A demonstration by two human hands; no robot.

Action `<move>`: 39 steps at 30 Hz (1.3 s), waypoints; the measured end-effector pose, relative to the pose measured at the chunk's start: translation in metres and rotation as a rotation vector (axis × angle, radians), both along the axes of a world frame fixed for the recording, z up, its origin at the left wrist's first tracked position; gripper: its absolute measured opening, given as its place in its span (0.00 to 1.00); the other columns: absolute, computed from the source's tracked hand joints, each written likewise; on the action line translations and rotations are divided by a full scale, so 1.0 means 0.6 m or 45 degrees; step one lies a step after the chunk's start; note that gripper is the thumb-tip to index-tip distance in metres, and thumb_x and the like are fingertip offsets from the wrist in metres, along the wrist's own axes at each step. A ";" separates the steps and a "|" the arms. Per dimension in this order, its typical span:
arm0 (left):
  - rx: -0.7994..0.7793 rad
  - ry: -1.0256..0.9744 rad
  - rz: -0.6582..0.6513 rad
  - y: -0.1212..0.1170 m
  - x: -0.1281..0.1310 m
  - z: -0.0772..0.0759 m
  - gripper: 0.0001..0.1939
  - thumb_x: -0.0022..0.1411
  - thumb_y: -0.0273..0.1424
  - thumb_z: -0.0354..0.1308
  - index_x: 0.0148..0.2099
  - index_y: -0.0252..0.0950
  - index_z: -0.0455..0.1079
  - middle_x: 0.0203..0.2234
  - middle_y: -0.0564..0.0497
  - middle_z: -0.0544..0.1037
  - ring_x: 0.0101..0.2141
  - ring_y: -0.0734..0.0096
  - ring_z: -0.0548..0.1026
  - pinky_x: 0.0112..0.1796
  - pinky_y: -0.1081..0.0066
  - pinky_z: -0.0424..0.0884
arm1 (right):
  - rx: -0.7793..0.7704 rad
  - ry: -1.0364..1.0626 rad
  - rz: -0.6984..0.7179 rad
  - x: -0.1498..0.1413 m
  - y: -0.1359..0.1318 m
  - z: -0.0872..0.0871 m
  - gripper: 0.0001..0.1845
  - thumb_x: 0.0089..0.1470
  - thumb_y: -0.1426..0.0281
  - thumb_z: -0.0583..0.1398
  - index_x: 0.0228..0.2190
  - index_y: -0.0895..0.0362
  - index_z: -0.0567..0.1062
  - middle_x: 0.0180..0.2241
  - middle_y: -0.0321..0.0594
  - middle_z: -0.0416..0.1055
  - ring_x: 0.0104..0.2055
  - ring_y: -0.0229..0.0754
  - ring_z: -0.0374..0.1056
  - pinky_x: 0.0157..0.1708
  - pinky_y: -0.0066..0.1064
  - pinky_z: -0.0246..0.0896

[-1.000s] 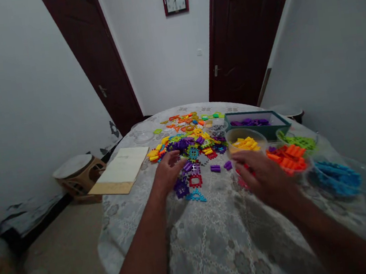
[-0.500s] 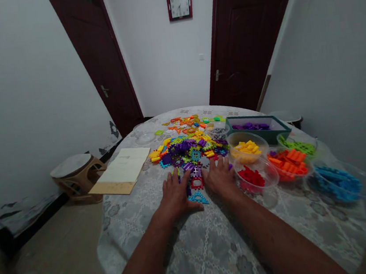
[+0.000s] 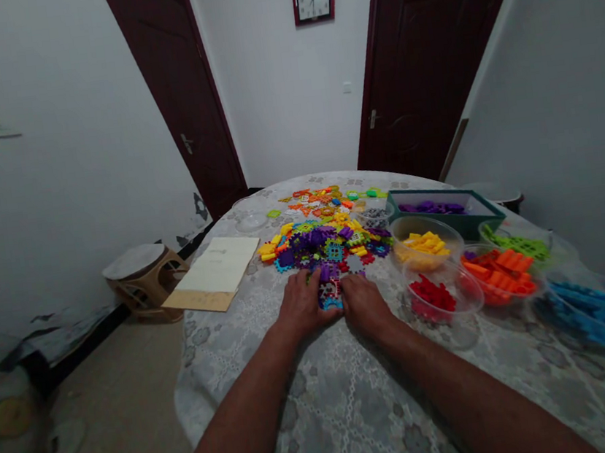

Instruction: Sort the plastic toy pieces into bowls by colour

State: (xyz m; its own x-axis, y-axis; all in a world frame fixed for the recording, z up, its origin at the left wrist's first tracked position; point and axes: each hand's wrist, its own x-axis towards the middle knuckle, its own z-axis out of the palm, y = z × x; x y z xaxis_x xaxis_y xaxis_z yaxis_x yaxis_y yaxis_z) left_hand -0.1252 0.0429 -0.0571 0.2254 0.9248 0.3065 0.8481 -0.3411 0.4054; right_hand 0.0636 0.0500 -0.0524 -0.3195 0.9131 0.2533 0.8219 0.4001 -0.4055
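Observation:
My left hand (image 3: 304,303) rests on the tablecloth with curled fingers, its thumb and index finger around the left and near sides of several small plastic building pieces. My right hand (image 3: 366,305) presses against the same cluster from the right, its fingers close together and bent. Between them show a blue piece (image 3: 332,303), a red piece (image 3: 328,291) and a purple piece (image 3: 330,272). Fingers partly hide these pieces. Just beyond lies a mixed heap of plastic building pieces (image 3: 312,240) in purple, yellow, blue and green.
Clear bowls to the right hold yellow pieces (image 3: 423,245), red pieces (image 3: 432,294), orange pieces (image 3: 501,274), green pieces (image 3: 519,242) and blue pieces (image 3: 594,312). Behind them stands a dark green box (image 3: 451,226) with purple pieces. Paper (image 3: 216,266) lies at left; orange pieces (image 3: 315,201) lie farther back.
My hands have closed in toward each other, their spread fingers now bent around the pieces. The blue piece has moved away from me, nearer the heap. The view has shifted slightly left.

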 end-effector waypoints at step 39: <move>-0.423 -2.271 0.448 0.047 0.026 0.063 0.20 0.47 0.27 0.71 0.44 0.39 0.74 0.29 0.54 0.77 0.22 0.76 0.72 0.21 0.77 0.66 | -0.097 1.111 -0.108 0.042 -0.011 -0.015 0.13 0.49 0.70 0.59 0.36 0.53 0.81 0.40 0.42 0.77 0.47 0.51 0.72 0.52 0.43 0.64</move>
State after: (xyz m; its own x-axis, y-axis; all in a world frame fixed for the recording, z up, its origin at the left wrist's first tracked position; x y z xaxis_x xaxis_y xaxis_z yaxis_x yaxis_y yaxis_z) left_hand -0.1096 0.0710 -0.0191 -0.3151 0.9164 -0.2467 -0.6044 0.0067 0.7967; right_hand 0.0889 0.0432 -0.0616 0.0293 0.9495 0.3125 0.2318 0.2977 -0.9261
